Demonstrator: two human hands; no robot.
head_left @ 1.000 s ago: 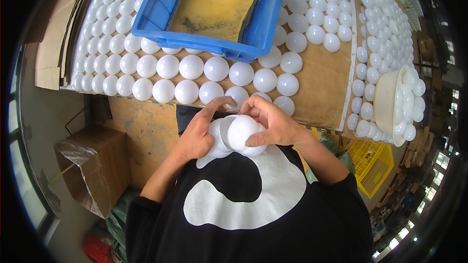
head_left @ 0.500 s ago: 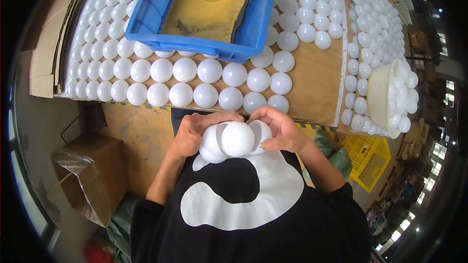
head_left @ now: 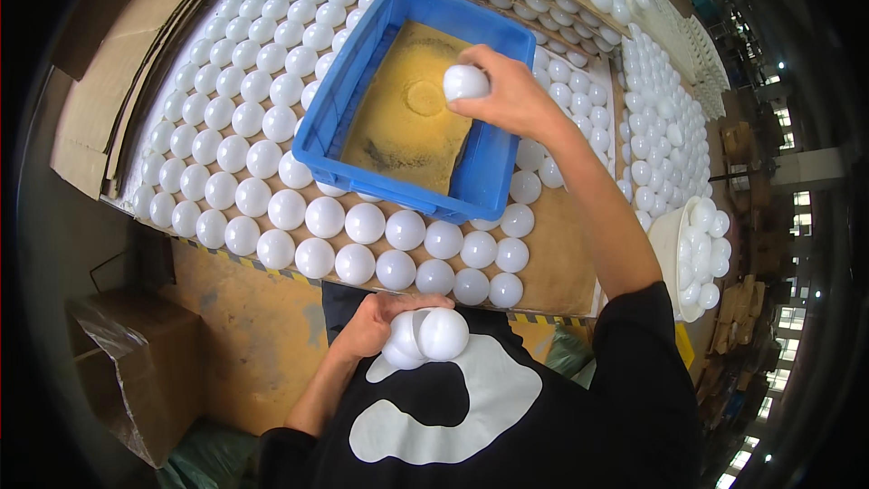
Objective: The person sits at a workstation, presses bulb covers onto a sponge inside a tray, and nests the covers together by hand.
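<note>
My right hand [head_left: 514, 98] reaches out over the blue plastic bin [head_left: 312, 147], its fingers closed round a white dome-shaped bulb cover [head_left: 465, 81]. Below that hand lies a yellow pad [head_left: 385, 140] with a dark, worn patch and a round ring mark. Close to my chest, my left hand [head_left: 367, 326] is closed round a small cluster of white bulb covers [head_left: 444, 335]. One of these shows a hollow inside at its rim. Part of the cluster and some left fingers are hidden.
Rows of white bulb covers [head_left: 314, 257] stand on the brown board around the bin. A cream tub [head_left: 668, 249] heaped with white covers is at the right. Cardboard sheets [head_left: 109, 118] lean at the left, above a cardboard box [head_left: 145, 367] on the floor.
My right hand has gone from the cluster at my chest out over the bin with one bulb cover. The left hand still holds the others. The view has shifted, showing more of the table.
</note>
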